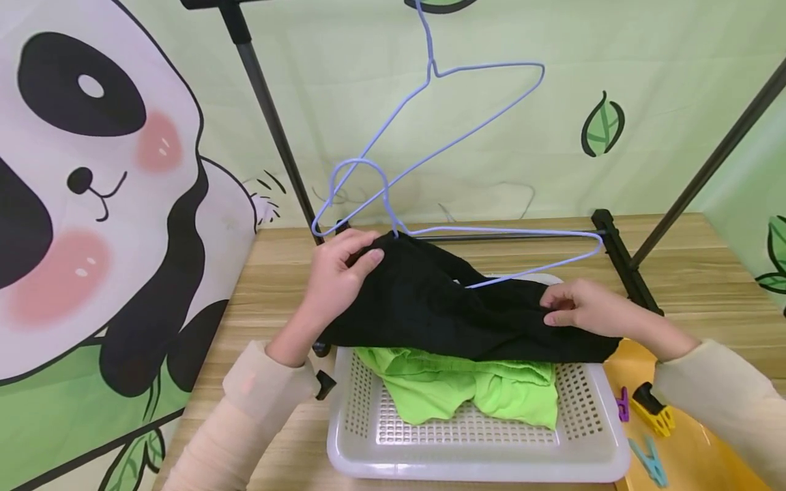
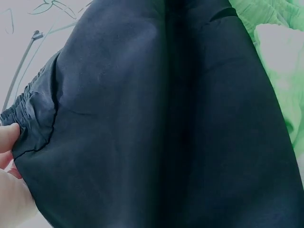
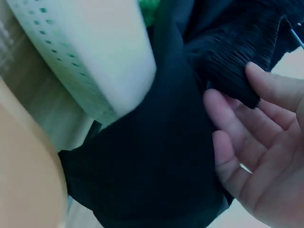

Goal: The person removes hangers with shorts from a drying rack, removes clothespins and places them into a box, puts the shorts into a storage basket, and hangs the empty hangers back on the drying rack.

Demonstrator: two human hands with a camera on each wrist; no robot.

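Observation:
Black shorts (image 1: pixel 424 314) with a gathered elastic waist spread over the basket. My left hand (image 1: pixel 336 266) grips their waist at the left end, thumb in front; in the left wrist view the gathered waistband (image 2: pixel 35 102) runs up from the fingers. A blue wire hanger (image 1: pixel 510 232) has its left part hidden inside the shorts, while its hook and right arm stick out. At the right end my right hand (image 1: pixel 583 307) pinches the waist edge; the right wrist view shows the thumb and fingers around the ruffled band (image 3: pixel 232 66).
Under the shorts stands a white plastic basket (image 1: pixel 479 470) holding a bright green garment (image 1: pixel 467 392). A second blue hanger (image 1: pixel 467 143) hangs behind, within a black rack frame (image 1: pixel 270 102). Purple (image 1: pixel 623 404), yellow-black (image 1: pixel 656 410) and teal clips (image 1: pixel 649 462) lie on an orange surface at right.

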